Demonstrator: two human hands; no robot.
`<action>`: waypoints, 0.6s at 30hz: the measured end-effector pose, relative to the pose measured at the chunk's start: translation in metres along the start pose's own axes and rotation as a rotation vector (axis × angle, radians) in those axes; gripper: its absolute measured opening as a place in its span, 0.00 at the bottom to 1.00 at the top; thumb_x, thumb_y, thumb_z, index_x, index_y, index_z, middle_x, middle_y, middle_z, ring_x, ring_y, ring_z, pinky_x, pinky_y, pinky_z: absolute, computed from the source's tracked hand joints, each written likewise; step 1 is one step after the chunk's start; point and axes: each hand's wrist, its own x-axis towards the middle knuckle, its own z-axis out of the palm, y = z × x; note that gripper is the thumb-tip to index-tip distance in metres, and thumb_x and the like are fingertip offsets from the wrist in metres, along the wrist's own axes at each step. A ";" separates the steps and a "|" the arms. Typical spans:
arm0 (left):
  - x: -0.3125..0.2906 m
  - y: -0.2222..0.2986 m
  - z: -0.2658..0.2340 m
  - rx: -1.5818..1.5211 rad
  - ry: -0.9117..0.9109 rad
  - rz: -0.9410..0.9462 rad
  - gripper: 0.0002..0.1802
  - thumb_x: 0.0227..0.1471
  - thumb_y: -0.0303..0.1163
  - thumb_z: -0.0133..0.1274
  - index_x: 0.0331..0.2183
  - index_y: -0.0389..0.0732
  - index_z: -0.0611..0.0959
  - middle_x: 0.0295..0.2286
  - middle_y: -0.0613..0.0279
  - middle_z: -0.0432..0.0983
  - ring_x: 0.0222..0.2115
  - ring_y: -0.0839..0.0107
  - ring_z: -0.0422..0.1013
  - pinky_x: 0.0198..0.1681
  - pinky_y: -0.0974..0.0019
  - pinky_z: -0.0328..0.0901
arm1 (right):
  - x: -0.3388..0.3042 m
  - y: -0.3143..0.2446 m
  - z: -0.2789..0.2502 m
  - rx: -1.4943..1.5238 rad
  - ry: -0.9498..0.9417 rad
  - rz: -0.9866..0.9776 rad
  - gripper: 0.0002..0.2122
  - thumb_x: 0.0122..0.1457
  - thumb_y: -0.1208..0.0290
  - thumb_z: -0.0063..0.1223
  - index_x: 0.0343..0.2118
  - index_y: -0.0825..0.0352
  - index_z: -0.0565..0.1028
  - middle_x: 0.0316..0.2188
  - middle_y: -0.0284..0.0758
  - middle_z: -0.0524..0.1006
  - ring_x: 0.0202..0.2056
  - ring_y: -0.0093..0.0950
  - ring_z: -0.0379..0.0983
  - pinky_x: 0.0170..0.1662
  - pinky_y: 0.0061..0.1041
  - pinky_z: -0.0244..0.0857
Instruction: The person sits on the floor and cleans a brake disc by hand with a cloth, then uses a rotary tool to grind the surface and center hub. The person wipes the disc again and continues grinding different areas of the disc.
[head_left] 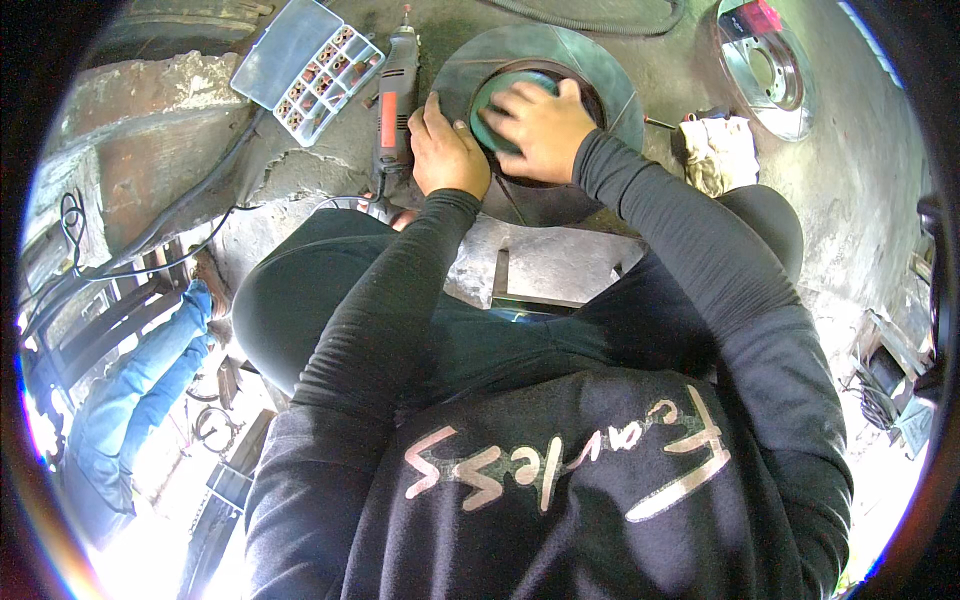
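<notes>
A large grey brake disc [600, 70] lies flat before me. My left hand [447, 155] rests on its left rim, fingers extended and slightly apart, holding nothing I can see. Over the round greenish centre [530, 82] of the disc, my right hand [545, 130] is spread and a little blurred. Its palm side is hidden, so anything thin beneath it does not show. Just left of my left hand lies a grey rotary power tool [398, 85] with a red label, its tip pointing away from me.
An opened clear compartment case [325, 85] of small bits lies at far left. At far right is a second brake disc [765, 75] with a red object on it. A pale cloth [720, 155] lies near my right knee. A black cable [225, 165] crosses the left side. Someone's blue-trousered legs [135, 390] show at left.
</notes>
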 end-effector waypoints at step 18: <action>0.000 -0.002 0.002 0.007 0.014 0.029 0.28 0.53 0.28 0.49 0.56 0.37 0.65 0.49 0.41 0.64 0.49 0.44 0.65 0.50 0.49 0.64 | -0.001 0.001 -0.001 -0.009 -0.011 0.014 0.27 0.48 0.50 0.56 0.51 0.55 0.75 0.51 0.30 0.73 0.53 0.28 0.66 0.41 0.44 0.57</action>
